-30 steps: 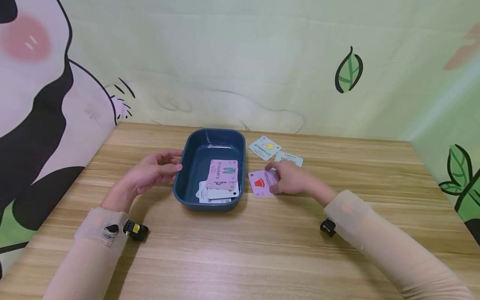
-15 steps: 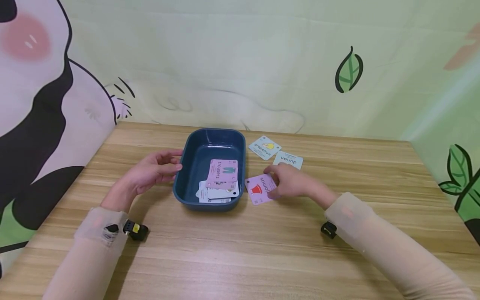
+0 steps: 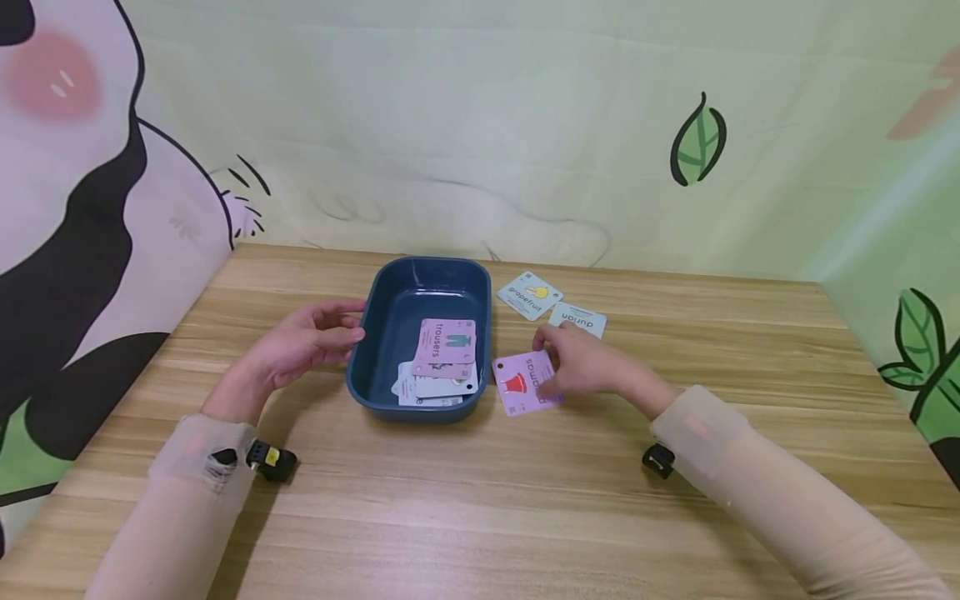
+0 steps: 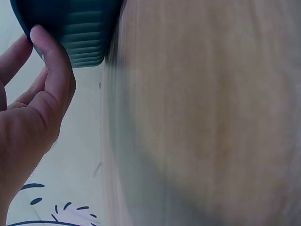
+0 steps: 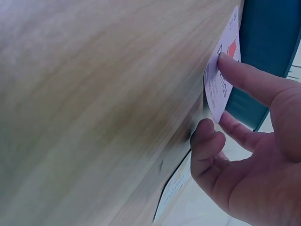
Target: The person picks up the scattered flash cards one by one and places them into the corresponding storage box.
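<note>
My left hand (image 3: 307, 337) touches the outer left side of a dark blue rectangular bin (image 3: 356, 367), thumb and fingertips right at its rim. In the left wrist view the thumb (image 4: 51, 61) lies against the bin's ribbed wall. My right hand (image 3: 585, 358) pinches a pink pajamas picture card (image 3: 517, 385) just right of the bin. The thumb (image 5: 249, 77) presses on the card's printed face, and a finger sits at its edge. Inside the bin lie several cards, a pink trousers card (image 3: 447, 340) on top of white ones.
A light blue grapefruit card (image 3: 528, 296) and a durian card (image 3: 581, 319) lie on the wooden table (image 3: 465, 508) behind my right hand, the durian card partly covered by it. A cartoon-printed backdrop (image 3: 562, 125) stands along the table's back and sides.
The pajamas card has slid slightly toward me and turned, its near edge now lower in the head view. My right hand moved only a little; left hand and bin stayed still.
</note>
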The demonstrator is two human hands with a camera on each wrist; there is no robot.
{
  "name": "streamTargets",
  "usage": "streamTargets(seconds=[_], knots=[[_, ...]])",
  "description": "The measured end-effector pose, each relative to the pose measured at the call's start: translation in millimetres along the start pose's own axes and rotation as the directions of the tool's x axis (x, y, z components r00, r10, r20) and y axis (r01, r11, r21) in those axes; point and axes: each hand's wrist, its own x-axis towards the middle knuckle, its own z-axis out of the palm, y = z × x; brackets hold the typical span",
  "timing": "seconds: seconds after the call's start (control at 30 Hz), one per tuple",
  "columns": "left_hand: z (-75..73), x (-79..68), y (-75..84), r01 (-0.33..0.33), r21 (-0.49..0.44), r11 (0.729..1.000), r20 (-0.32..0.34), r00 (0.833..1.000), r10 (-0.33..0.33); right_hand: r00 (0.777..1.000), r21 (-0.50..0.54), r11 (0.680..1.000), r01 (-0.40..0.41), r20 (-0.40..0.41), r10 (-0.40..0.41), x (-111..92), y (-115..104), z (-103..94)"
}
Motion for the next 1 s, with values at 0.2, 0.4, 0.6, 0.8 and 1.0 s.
streamTargets(seconds=[0.2,0.4,0.6,0.8,1.0], knots=[[0.1,-0.3,0.3,0.003,-0.002,1.0,0.001,1.0,-0.002,1.0,0.049,0.999,0.021,-0.011,-0.02,0.4,2.6,-0.1],[-0.3,0.5,0.2,-0.002,0.0,1.0,0.005,1.0,0.002,0.999,0.111,0.993,0.041,-0.022,-0.039,-1.6,8.5,0.2],[-0.2,0.5,-0.2,0.006,-0.003,1.0,0.003,1.0,-0.006,0.999,0.16,0.986,0.036,-0.038,-0.03,-2.7,12.8,-0.3],[-0.3,1.0,-0.1,0.012,-0.006,1.0,0.0,1.0,-0.012,0.997,0.174,0.983,0.053,-0.057,-0.043,-2.5,17.8,-0.8],[-0.6,1.0,0.2,0.007,-0.011,1.0,0.001,1.0,-0.007,0.999,0.243,0.969,0.037,-0.045,-0.027,-4.3,19.5,-3.0]])
